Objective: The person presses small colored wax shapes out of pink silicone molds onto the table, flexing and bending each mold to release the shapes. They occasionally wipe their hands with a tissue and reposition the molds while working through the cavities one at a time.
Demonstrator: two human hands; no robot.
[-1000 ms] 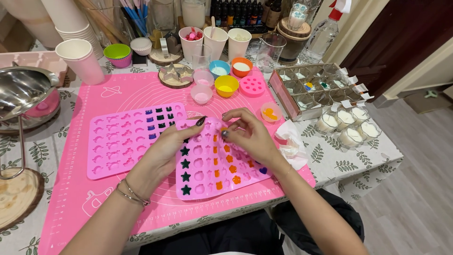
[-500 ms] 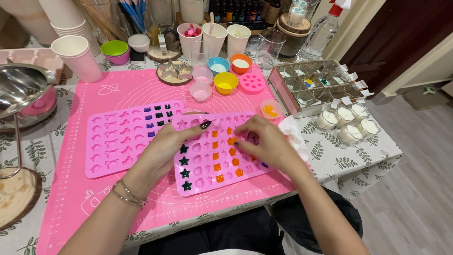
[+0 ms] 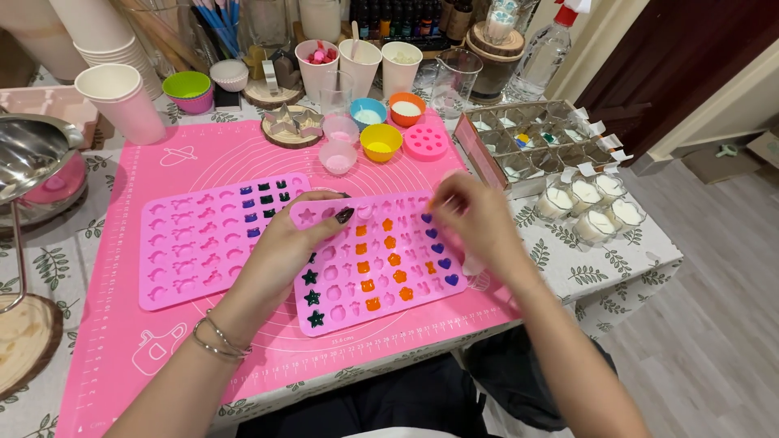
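Pink mould (image 3: 381,259) lies centre of pink mat (image 3: 122,357) on desk (image 3: 617,268). Left hand (image 3: 296,243) lies flat on its 9 o'clock edge, holding nothing; right hand (image 3: 475,215) pinches at its 2 o'clock corner, contents can't tell. 2nd mould (image 3: 195,243) at 9; small cups (image 3: 381,142) at 12.

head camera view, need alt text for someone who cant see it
Two bare hands work over a pink silicone mould partly filled with orange, purple and dark shapes: the left hand rests on it, the right hand is at its upper right edge. It lies on a pink mat beside a second pink mould, with small cups behind.
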